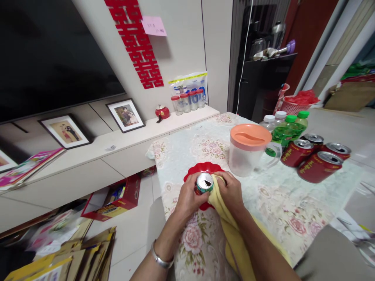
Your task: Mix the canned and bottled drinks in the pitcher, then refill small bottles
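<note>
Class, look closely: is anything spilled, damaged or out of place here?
A small crumpled scrap lies loose on the white cabinet, near a framed photo; it looks like stray litter. No spill shows on the visible flowered tablecloth.

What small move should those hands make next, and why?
I'd turn the can slightly with the left hand, the cloth held lightly against it by the right: the cloth seems to meet only the can's right side, while the left fingers cover the other.
</note>
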{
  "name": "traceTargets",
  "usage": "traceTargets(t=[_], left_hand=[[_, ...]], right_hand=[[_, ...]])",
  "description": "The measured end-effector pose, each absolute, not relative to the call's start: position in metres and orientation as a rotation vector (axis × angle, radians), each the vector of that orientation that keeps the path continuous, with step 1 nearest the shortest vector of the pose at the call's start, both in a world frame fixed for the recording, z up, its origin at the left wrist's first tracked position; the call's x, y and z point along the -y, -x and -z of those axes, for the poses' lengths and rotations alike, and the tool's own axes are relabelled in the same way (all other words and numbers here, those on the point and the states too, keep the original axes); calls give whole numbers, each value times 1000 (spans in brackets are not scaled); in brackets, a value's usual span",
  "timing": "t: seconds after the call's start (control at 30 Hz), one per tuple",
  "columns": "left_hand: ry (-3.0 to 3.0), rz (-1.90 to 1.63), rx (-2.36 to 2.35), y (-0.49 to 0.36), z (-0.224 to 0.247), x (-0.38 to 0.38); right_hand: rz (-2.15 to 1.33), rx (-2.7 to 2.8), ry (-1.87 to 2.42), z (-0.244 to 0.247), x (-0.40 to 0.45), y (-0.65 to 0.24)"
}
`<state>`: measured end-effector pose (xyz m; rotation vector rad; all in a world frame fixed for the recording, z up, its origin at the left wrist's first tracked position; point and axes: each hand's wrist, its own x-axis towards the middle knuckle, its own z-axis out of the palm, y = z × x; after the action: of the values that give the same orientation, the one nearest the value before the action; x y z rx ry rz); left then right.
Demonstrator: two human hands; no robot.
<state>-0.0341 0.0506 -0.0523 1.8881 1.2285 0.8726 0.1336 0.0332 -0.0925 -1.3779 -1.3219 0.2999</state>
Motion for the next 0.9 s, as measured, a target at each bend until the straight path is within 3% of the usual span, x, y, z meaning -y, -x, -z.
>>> traceTargets(t=[0.4, 0.67, 0.9], left_hand=[[-1863, -950, -1456, 27, 53, -63], [-1727, -823, -1547, 20, 47, -56], [-1986, -787, -1298, 37, 58, -58]], right_hand=[[-320, 1503, 1248, 85, -27, -124], [-229, 1451, 1438, 99, -33, -128], [-247, 1614, 1656, 106, -34, -127]])
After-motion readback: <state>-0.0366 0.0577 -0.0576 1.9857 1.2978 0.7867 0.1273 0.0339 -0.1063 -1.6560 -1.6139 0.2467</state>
